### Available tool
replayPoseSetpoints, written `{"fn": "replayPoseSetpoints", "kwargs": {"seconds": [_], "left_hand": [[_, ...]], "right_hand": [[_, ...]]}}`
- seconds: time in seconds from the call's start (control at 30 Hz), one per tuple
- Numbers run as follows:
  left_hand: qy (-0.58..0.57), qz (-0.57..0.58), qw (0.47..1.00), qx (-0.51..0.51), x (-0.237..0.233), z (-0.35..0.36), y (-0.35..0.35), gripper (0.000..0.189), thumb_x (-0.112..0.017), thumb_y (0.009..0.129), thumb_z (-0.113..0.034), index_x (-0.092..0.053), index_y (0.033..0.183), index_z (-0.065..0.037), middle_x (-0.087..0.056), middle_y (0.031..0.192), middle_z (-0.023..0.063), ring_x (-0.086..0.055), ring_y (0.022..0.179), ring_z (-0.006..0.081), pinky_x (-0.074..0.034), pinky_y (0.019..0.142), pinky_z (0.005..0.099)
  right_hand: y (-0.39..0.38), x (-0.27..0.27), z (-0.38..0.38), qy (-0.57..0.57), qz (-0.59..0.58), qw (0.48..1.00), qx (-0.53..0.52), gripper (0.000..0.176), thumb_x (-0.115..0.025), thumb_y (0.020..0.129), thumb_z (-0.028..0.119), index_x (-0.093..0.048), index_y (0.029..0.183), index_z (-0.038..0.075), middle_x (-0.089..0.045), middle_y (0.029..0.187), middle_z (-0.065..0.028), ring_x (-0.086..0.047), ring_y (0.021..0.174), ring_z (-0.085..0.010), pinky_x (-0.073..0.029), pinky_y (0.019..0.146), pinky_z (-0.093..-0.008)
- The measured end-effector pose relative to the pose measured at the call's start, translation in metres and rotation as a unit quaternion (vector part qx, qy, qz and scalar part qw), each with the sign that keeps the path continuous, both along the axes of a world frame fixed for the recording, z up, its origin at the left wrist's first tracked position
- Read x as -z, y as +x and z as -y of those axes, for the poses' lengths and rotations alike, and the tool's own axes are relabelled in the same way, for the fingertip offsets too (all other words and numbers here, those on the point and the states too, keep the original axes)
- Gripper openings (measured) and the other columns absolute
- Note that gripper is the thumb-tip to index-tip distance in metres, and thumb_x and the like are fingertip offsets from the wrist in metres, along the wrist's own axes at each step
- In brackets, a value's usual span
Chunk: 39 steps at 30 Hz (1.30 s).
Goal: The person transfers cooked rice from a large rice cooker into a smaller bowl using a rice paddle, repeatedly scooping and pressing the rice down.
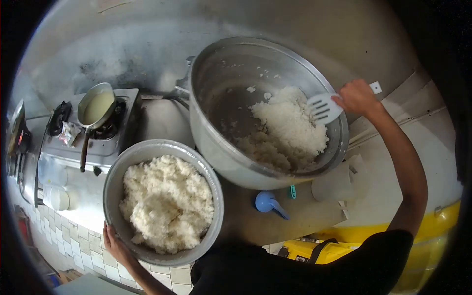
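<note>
My right hand [357, 98] is closed around the handle of a white slotted turner [323, 108]. The turner's head meets the cooked rice [290, 123] heaped on the right side of a large metal pot [211, 142]. At the lower left, my left hand [116, 246] grips the outer side of a metal bowl [216, 206]. A big mound of white rice [169, 201] fills much of this bowl, which sits close beside the pot. Part of the left hand's grip is hidden by the bowl.
On the left, a gas stove [130, 118] carries a saucepan [98, 104] of pale liquid, its handle toward me. A blue scoop [268, 202] and a small green item [293, 192] lie before the pot. Below are a yellow bag [300, 250] and a tiled floor [93, 243].
</note>
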<state>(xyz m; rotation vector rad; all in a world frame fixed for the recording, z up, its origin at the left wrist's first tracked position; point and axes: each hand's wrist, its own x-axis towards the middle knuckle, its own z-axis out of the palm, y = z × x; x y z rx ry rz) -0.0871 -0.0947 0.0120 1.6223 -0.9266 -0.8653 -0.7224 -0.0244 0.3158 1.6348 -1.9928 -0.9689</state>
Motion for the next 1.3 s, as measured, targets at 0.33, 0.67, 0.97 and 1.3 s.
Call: {"fn": "replayPoseSetpoints", "kwargs": {"seconds": [0.33,0.67,0.97,1.3], "left_hand": [[0.049,0.064,0.996,-0.05,0.005,0.001,0.007,0.049,-0.052,0.097,-0.034,-0.053,0.128,0.004,-0.059,0.117,0.0138,-0.056,0.104,0.0228,-0.044,0.091,0.0323],[0.059,0.149,0.987,-0.026,0.05,-0.004,0.084,0.05,-0.04,0.1,-0.033,-0.048,0.135,0.002,-0.049,0.136,0.0173,-0.048,0.123,0.0264,-0.035,0.106,0.0372],[0.074,0.089,0.992,-0.044,0.051,-0.012,0.087,0.053,-0.039,0.1,-0.035,-0.043,0.139,0.001,-0.045,0.14,0.018,-0.045,0.127,0.0275,-0.037,0.105,0.0393],[-0.047,0.298,0.944,0.132,0.038,-0.024,0.075,0.055,-0.042,0.1,-0.038,-0.043,0.138,0.002,-0.046,0.138,0.0179,-0.046,0.125,0.0285,-0.039,0.103,0.039]], "right_hand": [[-0.045,0.039,0.006,0.059,0.118,0.975,-0.179,0.039,-0.06,0.088,0.036,-0.061,0.063,0.006,-0.057,0.051,-0.0119,-0.058,0.048,-0.0309,-0.046,0.055,-0.0393],[-0.043,0.09,0.017,0.087,0.189,0.969,-0.131,0.045,-0.058,0.09,0.037,-0.062,0.059,0.004,-0.055,0.046,-0.0133,-0.055,0.041,-0.0295,-0.045,0.051,-0.0405],[-0.015,0.093,0.032,0.141,0.253,0.957,0.0,0.063,-0.054,0.088,0.055,-0.06,0.054,0.001,-0.049,0.041,-0.015,-0.052,0.04,-0.0311,-0.044,0.049,-0.0435],[-0.004,0.108,0.03,0.127,0.29,0.947,0.055,0.068,-0.058,0.087,0.056,-0.049,0.047,0.002,-0.041,0.038,-0.0122,-0.047,0.038,-0.0305,-0.039,0.048,-0.0415]]}}
